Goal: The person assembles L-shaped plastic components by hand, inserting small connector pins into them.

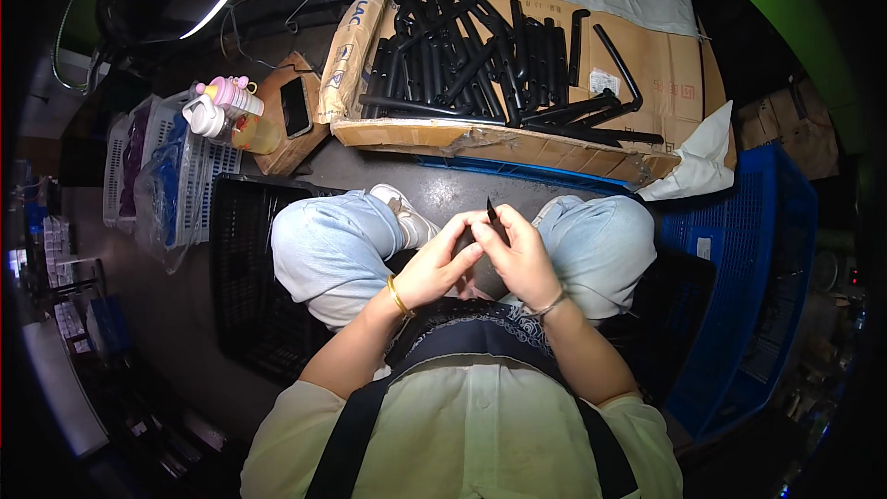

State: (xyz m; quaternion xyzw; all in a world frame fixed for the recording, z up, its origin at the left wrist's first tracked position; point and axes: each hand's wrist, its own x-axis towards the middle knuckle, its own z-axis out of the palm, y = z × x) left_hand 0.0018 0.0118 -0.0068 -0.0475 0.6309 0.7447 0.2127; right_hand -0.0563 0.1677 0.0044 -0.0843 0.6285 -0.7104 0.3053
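Head view: over the lap, just below the cardboard box (554,143) of black tubes (480,60), both hands, left (434,268) and right (519,257), pinch a small black piece (492,214) together, likely mid-trimming; next needs a steady grip.

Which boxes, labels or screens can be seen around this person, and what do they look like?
Cardboard box: ahead of the knees, wide, brown, full of black tubes.
Label: small white patch inside that box.
Phone: dark blank screen, lying on a small brown carton at left.
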